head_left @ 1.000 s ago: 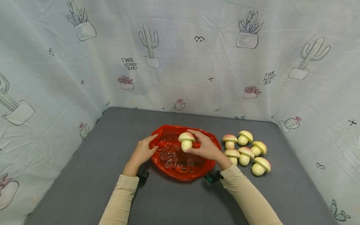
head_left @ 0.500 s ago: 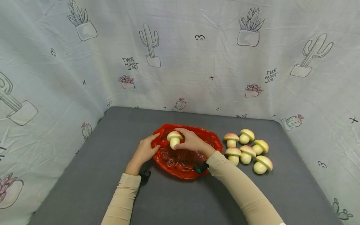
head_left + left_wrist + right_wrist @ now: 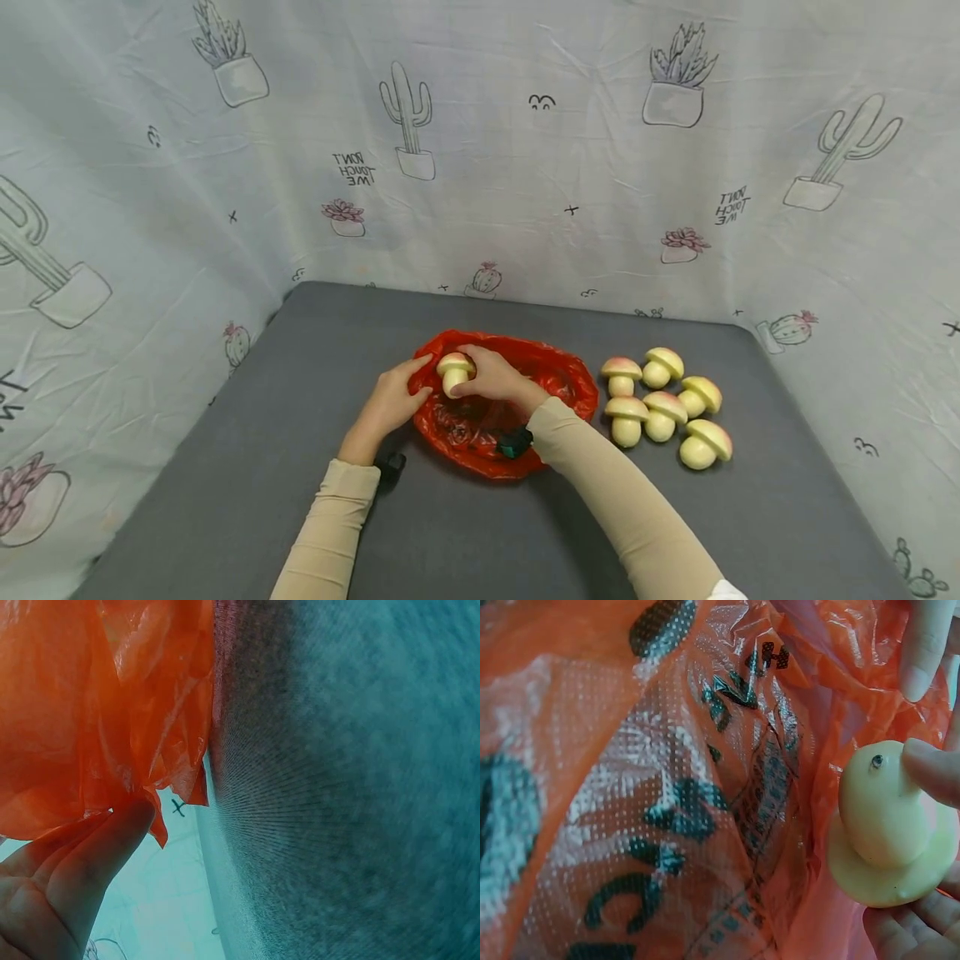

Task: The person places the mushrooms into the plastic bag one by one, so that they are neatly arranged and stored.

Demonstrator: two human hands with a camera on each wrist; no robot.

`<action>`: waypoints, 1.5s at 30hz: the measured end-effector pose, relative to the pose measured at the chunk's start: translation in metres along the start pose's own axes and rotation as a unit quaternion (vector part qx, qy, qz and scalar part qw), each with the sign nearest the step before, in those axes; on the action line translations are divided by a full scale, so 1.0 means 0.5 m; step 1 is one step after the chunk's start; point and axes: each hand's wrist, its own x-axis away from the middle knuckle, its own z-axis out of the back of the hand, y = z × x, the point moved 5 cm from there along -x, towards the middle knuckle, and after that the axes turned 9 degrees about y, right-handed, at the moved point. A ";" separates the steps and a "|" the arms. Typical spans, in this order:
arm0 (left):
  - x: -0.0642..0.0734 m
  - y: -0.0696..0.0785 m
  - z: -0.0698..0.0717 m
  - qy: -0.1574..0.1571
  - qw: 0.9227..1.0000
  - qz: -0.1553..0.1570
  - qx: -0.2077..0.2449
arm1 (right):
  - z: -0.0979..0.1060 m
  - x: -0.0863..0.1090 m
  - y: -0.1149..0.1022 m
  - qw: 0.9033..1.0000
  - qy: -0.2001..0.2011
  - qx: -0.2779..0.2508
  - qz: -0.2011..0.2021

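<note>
A red plastic bag (image 3: pixel 581 379) lies spread open on the table, its rim forming a rough oval. At its left edge my left hand (image 3: pixel 392 400) holds the rim between thumb and fingers; the left wrist view has the fingers against the thin orange-red film (image 3: pixel 75 720). Over the left part of the opening, my right hand (image 3: pixel 497 375) grips a toy mushroom (image 3: pixel 453 379) with a pinkish-yellow cap and pale stem. The right wrist view shows the thumb on the mushroom's stem (image 3: pixel 881 814) and fingers under its cap, with dark printing on the bag (image 3: pixel 592 712) beside it.
Several more toy mushrooms (image 3: pixel 662 417) stand and lean in a cluster right of the bag. The grey table (image 3: pixel 315 358) meets a white cloth backdrop (image 3: pixel 495 167) with cactus drawings at the back and sides.
My right hand has moved left across the bag's opening with the mushroom, bringing it close to the left hand. The left hand stays at the rim.
</note>
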 end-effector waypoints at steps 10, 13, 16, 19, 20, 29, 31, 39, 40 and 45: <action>0.007 -0.004 -0.009 0.002 1.000 0.001 -0.006 | -0.025 -0.002 0.013 1.000 0.017 0.006 0.012; 0.007 -0.005 -0.011 0.001 1.000 0.002 -0.009 | -0.027 -0.001 0.011 1.000 0.019 0.006 0.018; 0.005 -0.005 -0.011 0.002 1.000 0.001 -0.009 | -0.027 -0.002 0.008 1.000 0.022 0.006 0.021; 0.003 -0.006 -0.011 0.003 1.000 0.000 -0.012 | -0.027 -0.004 0.007 0.999 0.025 0.004 0.022; 0.002 -0.006 -0.010 0.003 1.000 0.000 -0.013 | -0.028 -0.005 0.008 0.999 0.025 0.005 0.022; 0.001 -0.005 -0.008 0.002 1.000 -0.001 -0.013 | -0.034 -0.003 0.015 1.000 0.010 0.002 0.008; 0.002 -0.004 -0.009 0.000 1.000 -0.002 -0.014 | -0.034 -0.002 0.017 1.000 0.008 0.000 0.006; 0.003 -0.004 -0.009 0.002 1.000 0.000 -0.013 | -0.025 0.005 0.023 1.000 0.017 -0.008 0.014; 0.003 -0.003 -0.009 0.003 1.000 -0.002 -0.013 | -0.021 0.007 0.024 1.000 0.019 -0.012 0.017; 0.002 -0.003 -0.007 0.015 1.000 -0.012 -0.015 | -0.002 0.023 0.029 0.999 0.024 -0.037 0.030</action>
